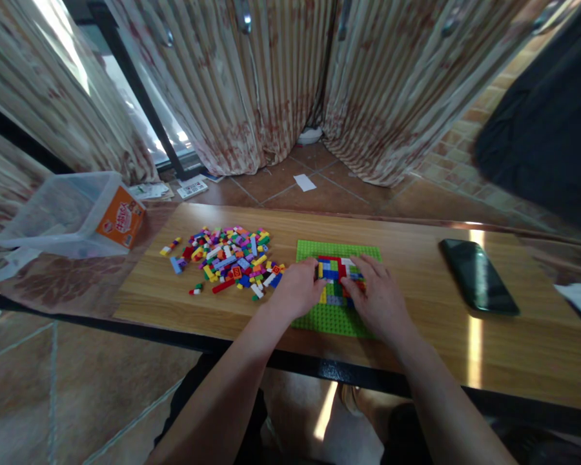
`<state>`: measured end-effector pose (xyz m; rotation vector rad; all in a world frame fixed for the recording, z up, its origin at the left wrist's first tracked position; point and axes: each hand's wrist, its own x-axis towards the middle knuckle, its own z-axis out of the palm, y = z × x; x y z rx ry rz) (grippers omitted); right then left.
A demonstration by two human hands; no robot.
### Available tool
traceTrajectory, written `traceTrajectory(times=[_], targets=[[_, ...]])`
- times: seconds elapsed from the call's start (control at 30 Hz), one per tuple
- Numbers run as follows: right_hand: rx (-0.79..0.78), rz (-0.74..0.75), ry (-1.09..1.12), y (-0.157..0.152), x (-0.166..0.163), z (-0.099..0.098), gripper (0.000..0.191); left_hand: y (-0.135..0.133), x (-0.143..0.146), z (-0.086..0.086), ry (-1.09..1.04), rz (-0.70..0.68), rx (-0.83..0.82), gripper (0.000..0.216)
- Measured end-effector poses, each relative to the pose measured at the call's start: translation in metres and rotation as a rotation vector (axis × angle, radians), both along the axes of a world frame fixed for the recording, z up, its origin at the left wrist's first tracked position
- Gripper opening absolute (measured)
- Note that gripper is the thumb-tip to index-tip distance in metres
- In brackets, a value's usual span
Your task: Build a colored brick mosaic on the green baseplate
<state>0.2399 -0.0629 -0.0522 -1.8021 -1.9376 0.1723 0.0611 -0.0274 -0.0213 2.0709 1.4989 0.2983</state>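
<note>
A green baseplate (339, 321) lies on the wooden table, bearing a low build of coloured toy bricks (333, 268) in red, blue, yellow and white. At the build's left edge is my left hand (297, 287), its fingers curled and thumb bent in; whatever is between them is too small to make out. My right hand (380, 300) rests over the right part of the build, thumb and fingers apart and touching the bricks. That hand hides some of the bricks. A heap of loose toy bricks (232, 258) is spread to the left of the baseplate.
A black smartphone (479, 276) lies on the table (416, 258) at the right. On the far left stands a clear plastic bin (72, 213) with an orange label. Behind the table hang patterned curtains (281, 84), with a white paper (305, 183) on the tiled floor.
</note>
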Motion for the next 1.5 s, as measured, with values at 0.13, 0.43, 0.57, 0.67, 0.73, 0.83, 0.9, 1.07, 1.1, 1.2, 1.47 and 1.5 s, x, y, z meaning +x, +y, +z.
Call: traceTrajectory(times=[0.13, 0.43, 0.57, 0.67, 0.73, 0.83, 0.9, 1.07, 1.1, 1.2, 1.47, 1.5], targets=[[-0.067, -0.004, -0.041, -0.002, -0.004, -0.002, 0.048, -0.001, 0.002, 0.0, -0.014, 0.01, -0.012, 0.046], [-0.105, -0.021, -0.024, -0.002, -0.006, 0.001, 0.049, -0.001, 0.004, -0.002, -0.062, -0.009, -0.005, 0.054], [-0.04, -0.028, 0.188, 0.002, 0.006, 0.006, 0.051, 0.002, 0.0, -0.003, -0.085, -0.008, -0.02, 0.056], [-0.029, -0.183, 0.287, 0.005, 0.019, 0.013, 0.048, 0.004, -0.002, -0.003, -0.124, 0.032, -0.041, 0.046], [-0.063, -0.285, 0.276, 0.005, 0.027, 0.017, 0.044, 0.005, -0.002, -0.003, -0.137, 0.065, -0.048, 0.036], [-0.152, -0.302, 0.253, 0.005, 0.033, 0.018, 0.036, 0.006, 0.0, -0.003, -0.129, 0.1, -0.042, 0.026], [-0.184, -0.266, 0.243, 0.004, 0.033, 0.016, 0.032, 0.006, 0.002, -0.003, -0.121, 0.116, -0.031, 0.022], [-0.24, -0.216, 0.2, 0.004, 0.025, 0.012, 0.03, 0.008, 0.004, -0.006, -0.139, 0.145, -0.003, 0.017], [-0.251, -0.214, 0.194, 0.004, 0.023, 0.011, 0.03, 0.008, 0.004, -0.007, -0.152, 0.152, -0.008, 0.017], [-0.265, -0.208, 0.171, 0.004, 0.02, 0.011, 0.033, 0.009, 0.004, -0.009, -0.186, 0.171, -0.032, 0.016], [-0.226, -0.203, 0.097, 0.005, 0.019, 0.008, 0.03, 0.011, 0.003, -0.013, -0.192, 0.192, -0.045, 0.015], [-0.224, -0.204, 0.097, 0.004, 0.019, 0.007, 0.03, 0.01, 0.003, -0.013, -0.2, 0.191, -0.047, 0.015]])
